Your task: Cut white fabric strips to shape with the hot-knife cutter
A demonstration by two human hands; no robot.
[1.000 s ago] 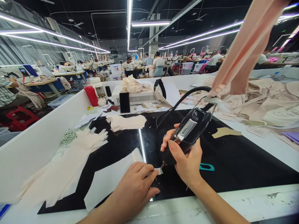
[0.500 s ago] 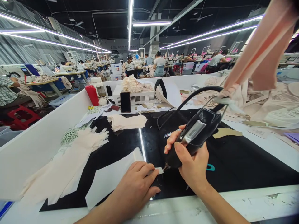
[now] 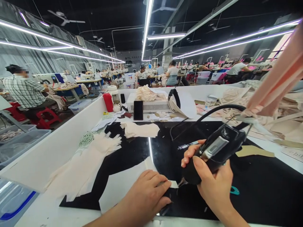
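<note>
My right hand (image 3: 210, 173) is wrapped around a black corded hand tool (image 3: 213, 151) with a metal lever on its side and a narrow metal tip pointing down-left. The tip meets, or nearly meets, the end of a small white strip (image 3: 174, 183). My left hand (image 3: 151, 189) lies low over that strip, its fingers together and pressing it down; the part beneath them is hidden. Under and beside this hand is a larger white pattern-shaped piece (image 3: 118, 186) on the black mat (image 3: 151, 151). A pink cloth band (image 3: 272, 78) is tied at the tool's upper end.
Stacked pale fabric pieces (image 3: 87, 167) lie left, and a smaller stack (image 3: 139, 129) farther back. A pen (image 3: 188, 145) and teal tool (image 3: 234, 190) flank the black tool. Behind stand a phone (image 3: 138, 110) and vented white box (image 3: 151, 106). A low white wall (image 3: 56, 151) borders the left.
The view has swung left, so the scene sits farther right and lower, and a seated person on the left shows more. Both hands keep nearly the same grip and place on the mat.
</note>
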